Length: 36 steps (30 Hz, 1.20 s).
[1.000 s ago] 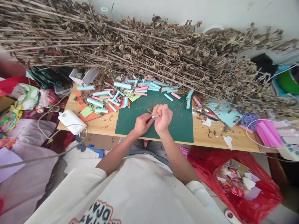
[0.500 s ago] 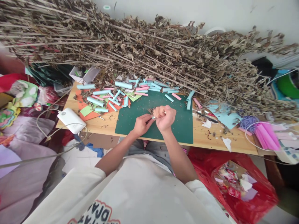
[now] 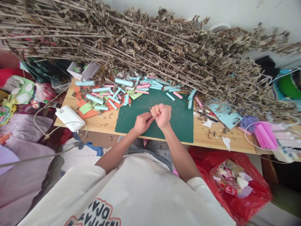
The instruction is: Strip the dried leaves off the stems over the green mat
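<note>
Both hands are together over the front half of a green cutting mat (image 3: 178, 128). My left hand (image 3: 142, 123) is pinched, thumb against fingers, its tips meeting the underside of my right fist. My right hand (image 3: 162, 115) is curled tight just beside it. Whatever lies between the two hands is too small and covered to make out. Behind them, rolled paper tubes in pale blue (image 3: 124, 82) and pink (image 3: 178, 95) lie scattered along the mat's back edge. Dry plant crumbs dot the mat.
A large heap of dried leafy stems (image 3: 150, 47) spans the back of the wooden table (image 3: 105, 124). A white power bank (image 3: 70, 118) with a cable sits left. Right are a black pen (image 3: 209, 117), purple string (image 3: 248, 123), pink paper (image 3: 265, 135) and a red rubbish bag (image 3: 254, 204).
Both hands stay joined, and the right fist has shifted slightly left and down to the left fingertips. A small pale piece that showed between them is now hidden. The camera view has shifted a little.
</note>
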Motion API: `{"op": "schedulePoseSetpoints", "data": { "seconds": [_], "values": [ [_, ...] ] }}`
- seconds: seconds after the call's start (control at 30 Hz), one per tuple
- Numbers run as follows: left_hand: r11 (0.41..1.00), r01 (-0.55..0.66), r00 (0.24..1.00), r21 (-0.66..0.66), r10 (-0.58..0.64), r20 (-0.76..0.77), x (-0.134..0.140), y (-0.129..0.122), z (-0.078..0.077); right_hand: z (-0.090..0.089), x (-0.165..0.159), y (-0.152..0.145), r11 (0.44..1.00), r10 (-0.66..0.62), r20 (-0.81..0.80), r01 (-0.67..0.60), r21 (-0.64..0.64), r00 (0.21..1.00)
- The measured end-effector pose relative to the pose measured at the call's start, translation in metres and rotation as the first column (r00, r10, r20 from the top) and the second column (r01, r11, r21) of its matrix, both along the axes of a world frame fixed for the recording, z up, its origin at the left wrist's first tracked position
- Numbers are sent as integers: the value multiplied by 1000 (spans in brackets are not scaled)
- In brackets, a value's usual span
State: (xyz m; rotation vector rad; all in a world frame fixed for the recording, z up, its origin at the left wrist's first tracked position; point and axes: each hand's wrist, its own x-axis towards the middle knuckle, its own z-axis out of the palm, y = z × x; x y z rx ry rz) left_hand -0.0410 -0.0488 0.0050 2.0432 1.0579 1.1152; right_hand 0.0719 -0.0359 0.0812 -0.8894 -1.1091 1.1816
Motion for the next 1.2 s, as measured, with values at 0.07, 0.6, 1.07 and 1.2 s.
{"op": "schedulePoseSetpoints", "data": {
  "seconds": [0.07,0.6,1.07,1.2],
  "values": [
    [1000,2,1000,1,-2,-6,0,0,0,-1,1,-1,999,21,-34,-20,28,999],
    [1000,-13,999,-9,13,-48,0,0,-3,-1,2,-3,994,78,-113,-69,81,991],
    [998,-3,1000,-56,2,-24,-1,0,-3,1,0,-2,994,100,-159,-90,69,982],
    [997,16,999,-72,-18,-26,-1,0,-2,2,1,0,995,95,-214,-87,48,972]
  ]
}}
